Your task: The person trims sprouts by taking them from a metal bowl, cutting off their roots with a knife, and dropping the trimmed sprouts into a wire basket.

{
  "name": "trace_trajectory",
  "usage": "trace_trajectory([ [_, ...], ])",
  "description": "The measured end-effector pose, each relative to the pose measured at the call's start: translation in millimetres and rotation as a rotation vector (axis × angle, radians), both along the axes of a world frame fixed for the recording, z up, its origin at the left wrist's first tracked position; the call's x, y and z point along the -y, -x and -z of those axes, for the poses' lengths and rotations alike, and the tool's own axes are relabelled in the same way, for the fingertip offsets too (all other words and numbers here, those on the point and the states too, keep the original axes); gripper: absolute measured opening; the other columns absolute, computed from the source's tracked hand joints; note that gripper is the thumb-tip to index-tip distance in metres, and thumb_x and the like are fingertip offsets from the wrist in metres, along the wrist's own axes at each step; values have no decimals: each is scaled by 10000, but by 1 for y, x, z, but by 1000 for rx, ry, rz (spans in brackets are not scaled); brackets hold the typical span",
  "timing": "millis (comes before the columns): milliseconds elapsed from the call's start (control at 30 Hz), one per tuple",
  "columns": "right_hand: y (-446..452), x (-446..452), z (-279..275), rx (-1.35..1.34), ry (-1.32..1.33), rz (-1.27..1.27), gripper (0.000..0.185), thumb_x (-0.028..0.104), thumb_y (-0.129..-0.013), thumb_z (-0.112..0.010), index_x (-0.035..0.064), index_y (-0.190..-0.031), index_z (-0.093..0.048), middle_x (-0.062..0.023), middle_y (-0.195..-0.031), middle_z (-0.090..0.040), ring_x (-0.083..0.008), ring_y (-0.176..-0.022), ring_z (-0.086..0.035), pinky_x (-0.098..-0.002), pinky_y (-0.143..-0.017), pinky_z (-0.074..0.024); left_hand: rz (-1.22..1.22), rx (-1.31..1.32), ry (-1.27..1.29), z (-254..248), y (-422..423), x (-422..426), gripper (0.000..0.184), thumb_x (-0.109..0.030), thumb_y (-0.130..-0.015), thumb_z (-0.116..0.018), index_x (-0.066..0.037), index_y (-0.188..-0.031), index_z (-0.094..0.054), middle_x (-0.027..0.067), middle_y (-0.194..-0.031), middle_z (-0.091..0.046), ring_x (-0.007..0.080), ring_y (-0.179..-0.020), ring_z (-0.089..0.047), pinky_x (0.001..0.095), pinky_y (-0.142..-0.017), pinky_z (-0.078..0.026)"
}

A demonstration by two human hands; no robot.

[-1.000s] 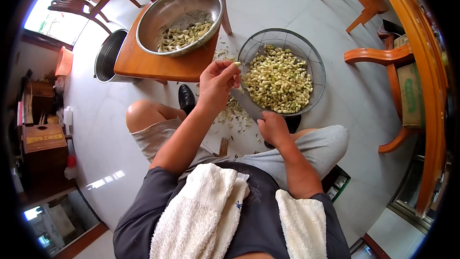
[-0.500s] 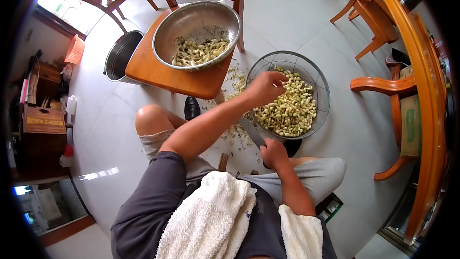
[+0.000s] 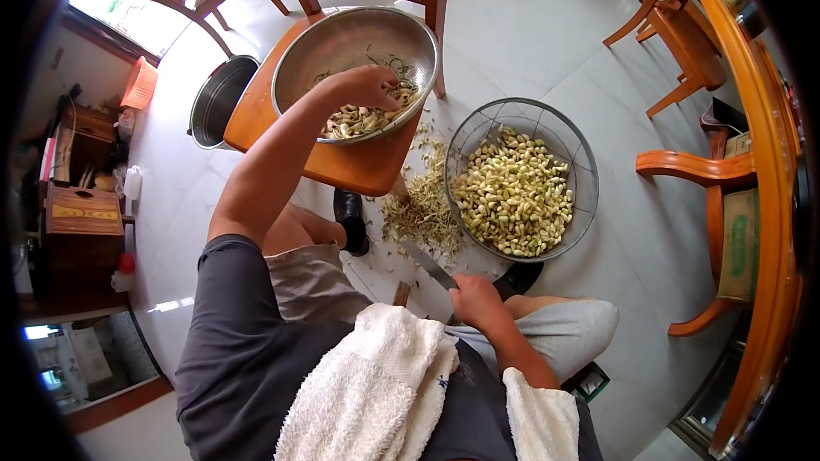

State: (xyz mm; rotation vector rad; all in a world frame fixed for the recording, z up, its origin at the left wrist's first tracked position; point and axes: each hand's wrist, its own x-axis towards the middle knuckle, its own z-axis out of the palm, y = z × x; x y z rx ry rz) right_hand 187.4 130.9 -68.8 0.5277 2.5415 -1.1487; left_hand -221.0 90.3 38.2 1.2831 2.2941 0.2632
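My left hand (image 3: 372, 88) reaches over the rim of a metal colander (image 3: 299, 55), just above the untrimmed pale bulbs (image 3: 359, 122) in it. Its fingers are bent and apart, with nothing visible between them. The bulbs still carry stringy stems and look like small scallion bulbs. My right hand (image 3: 480, 300) is closed around the handle of a knife (image 3: 430, 265), whose blade points up and left over the floor. Beyond that hand stands a round wire basket (image 3: 582, 205) heaped with trimmed bulbs (image 3: 515, 192).
The colander rests on a wooden chair (image 3: 367, 164). Trimmings (image 3: 427, 212) litter the floor between chair and basket. A dark bucket (image 3: 218, 102) stands left of the chair. At right are a wooden table (image 3: 764, 205) and another chair (image 3: 683, 43). A white towel (image 3: 367, 376) hangs over my chest.
My left hand has swung left from above the wire basket to the colander. The right hand and knife have shifted slightly down and left. The view has moved a little.
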Motion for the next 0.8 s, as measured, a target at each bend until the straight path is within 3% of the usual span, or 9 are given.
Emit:
trace_trajectory([
  [200,4,-4,0,71,-11,-49,184,184,-798,-576,20,-881,-578,-223,-817,-614,-410,-810,-583,-486,-718,-457,97,-99,-106,18,20,-2,446,-283,-661,-702,-60,-1041,-636,176,-918,-653,315,-874,-623,392,-804,-478],
  [300,3,-4,0,52,3,-35,184,181,-801,-577,26,-900,-582,-219,-818,-616,-407,-811,-584,-483,-721,-457,-130,-364,-192,31,25,-3,350,-225,-681,-677,-54,-985,-655,165,-853,-658,314,-807,-631,392,-759,-486],
  [400,3,-4,0,64,1,-44,185,179,-805,-577,31,-914,-584,-215,-831,-618,-405,-817,-584,-481,-726,-457,-344,-305,-271,30,49,-2,279,-141,-692,-622,-58,-956,-659,178,-927,-648,330,-848,-629,389,-772,-498],
  [433,3,-3,0,74,-4,-48,187,181,-805,-577,32,-918,-586,-214,-837,-619,-403,-822,-584,-480,-729,-457,-404,-187,-311,26,55,-1,221,-156,-757,-650,-42,-944,-681,147,-812,-659,249,-689,-637,356,-633,-510],
  [533,4,-2,-3,83,-17,-55,191,184,-807,-577,36,-928,-591,-210,-854,-621,-398,-833,-584,-475,-738,-456,-501,173,-240,-9,47,10,242,-161,-805,-637,-21,-1000,-668,116,-838,-660,196,-677,-633,292,-587,-519],
  [567,4,-1,-2,73,-18,-55,192,185,-808,-576,37,-929,-592,-209,-859,-621,-396,-836,-584,-473,-741,-456,-510,327,-293,-14,45,14,289,-124,-816,-635,38,-1056,-626,121,-891,-644,187,-732,-642,260,-630,-546],
  [667,4,-1,0,55,-19,-64,192,186,-810,-573,39,-933,-594,-206,-870,-623,-394,-841,-585,-469,-748,-457,-419,564,-399,-1,57,29,340,-70,-792,-646,80,-1090,-582,150,-938,-630,210,-776,-651,281,-681,-569],
  [800,1,0,2,37,-41,-91,195,186,-810,-571,41,-940,-594,-205,-867,-625,-397,-835,-586,-472,-749,-459,-447,560,-372,-3,54,32,338,-2,-780,-634,104,-1092,-562,175,-971,-619,237,-875,-645,294,-746,-567],
])
